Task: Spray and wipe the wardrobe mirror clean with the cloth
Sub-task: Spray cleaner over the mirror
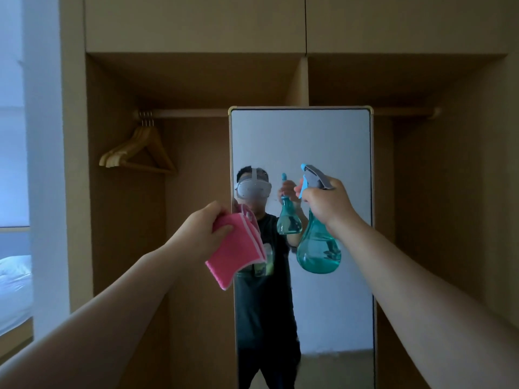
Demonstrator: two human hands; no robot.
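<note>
A tall mirror (pixel 331 141) with a thin pale frame stands inside an open wooden wardrobe. My right hand (pixel 327 204) is raised in front of it and grips the neck of a teal spray bottle (pixel 318 248), its grey and blue nozzle pointing left toward the glass. My left hand (pixel 205 228) holds a folded pink cloth (pixel 237 251) by its top corner, hanging over the mirror's left edge. The glass reflects a person in a dark shirt with the bottle and cloth.
Several wooden hangers (pixel 140 153) hang from the wardrobe rail (pixel 191 113) to the left of the mirror. The wardrobe's side panel (pixel 75 164) rises at the left. Beyond it lie a bed with white bedding (pixel 14 279) and a bright window.
</note>
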